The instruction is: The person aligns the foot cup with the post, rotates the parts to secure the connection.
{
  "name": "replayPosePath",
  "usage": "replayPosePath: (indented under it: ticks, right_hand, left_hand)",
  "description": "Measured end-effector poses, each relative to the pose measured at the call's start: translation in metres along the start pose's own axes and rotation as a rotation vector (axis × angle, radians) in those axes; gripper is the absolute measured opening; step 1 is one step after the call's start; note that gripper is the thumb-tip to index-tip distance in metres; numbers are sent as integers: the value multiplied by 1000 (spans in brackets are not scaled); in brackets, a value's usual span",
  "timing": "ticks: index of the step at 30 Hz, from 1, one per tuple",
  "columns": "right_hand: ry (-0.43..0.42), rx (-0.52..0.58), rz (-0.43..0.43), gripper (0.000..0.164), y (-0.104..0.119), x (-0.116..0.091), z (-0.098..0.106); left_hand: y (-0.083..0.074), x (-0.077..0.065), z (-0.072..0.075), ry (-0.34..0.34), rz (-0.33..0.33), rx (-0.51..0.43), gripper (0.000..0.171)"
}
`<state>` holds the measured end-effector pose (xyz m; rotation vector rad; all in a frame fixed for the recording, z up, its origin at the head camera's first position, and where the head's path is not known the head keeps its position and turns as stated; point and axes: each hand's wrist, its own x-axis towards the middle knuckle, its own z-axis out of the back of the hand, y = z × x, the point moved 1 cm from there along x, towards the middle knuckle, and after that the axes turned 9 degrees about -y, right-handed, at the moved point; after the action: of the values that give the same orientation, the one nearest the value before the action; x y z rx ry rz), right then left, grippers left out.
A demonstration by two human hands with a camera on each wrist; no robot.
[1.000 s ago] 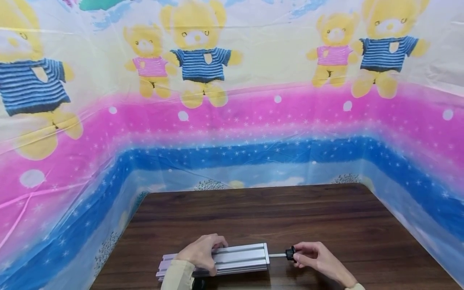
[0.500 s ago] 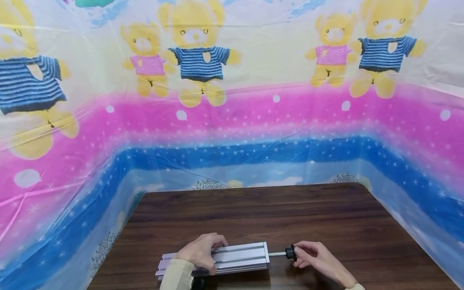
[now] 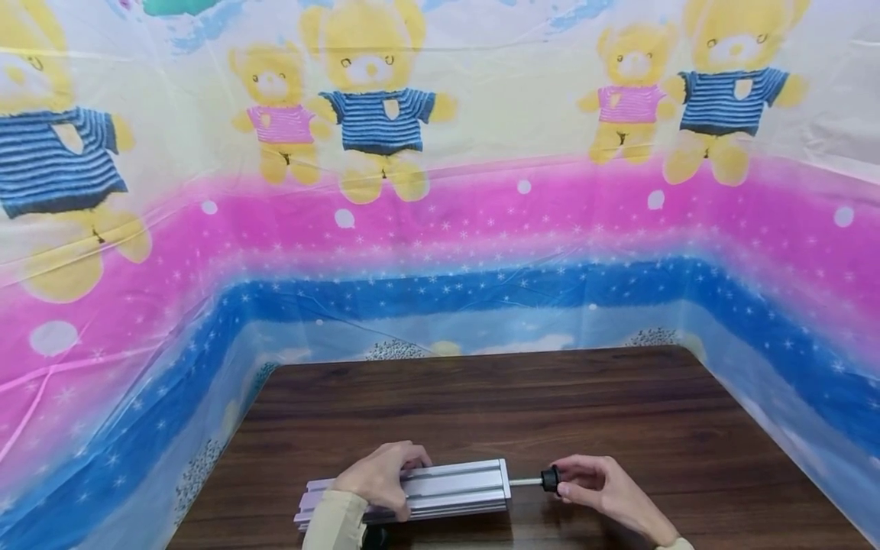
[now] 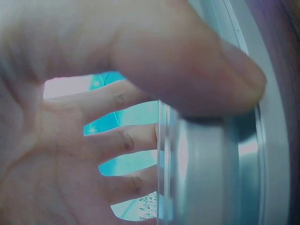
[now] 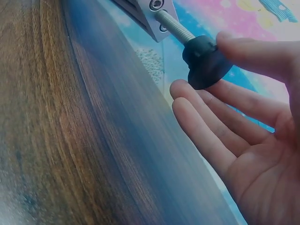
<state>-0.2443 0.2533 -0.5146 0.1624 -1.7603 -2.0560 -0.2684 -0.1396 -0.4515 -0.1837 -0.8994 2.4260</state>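
Note:
A silver aluminium profile (image 3: 461, 489) with lengthwise grooves lies across the front of the table. My left hand (image 3: 380, 477) grips it from above, thumb on the near side and fingers over the far side; in the left wrist view the thumb (image 4: 201, 70) presses against its grooved face. From the profile's right end plate (image 5: 157, 21), which shows bolt heads, a threaded stud (image 5: 176, 26) sticks out. It carries a black levelling foot (image 5: 206, 63). My right hand (image 3: 612, 489) pinches that foot at its rim between thumb and fingers, the lower fingers extended loosely beneath.
Under the work is a dark wood-grain table (image 3: 481, 397). A black piece (image 3: 375, 537) shows below the profile beside the left sleeve (image 3: 335, 519). A printed curtain (image 3: 440, 229) with bears surrounds the table's back and sides.
My right thumb and fingers have shifted slightly around the levelling foot, the hand staying at the same place. The left hand and profile have hardly moved.

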Motion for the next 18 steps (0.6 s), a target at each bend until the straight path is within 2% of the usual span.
replayPosePath:
  ticks: [3,10,14,18]
  right_hand:
    - [18,21,-29,41,1,1,0]
    - [21,-28,-84,38,1,4,-4]
    - [23,-10,-83,39,1,6,-7]
    - [13,-40,-87,43,0,7,-9]
  left_hand:
    - [-1,0,1,-6,-4,9,64]
    - [-2,-2,1,-3,10,-6,64]
    - [-2,-4,0,-4,14,-9,64]
    - [-2,-5,0,-5,11,2,64]
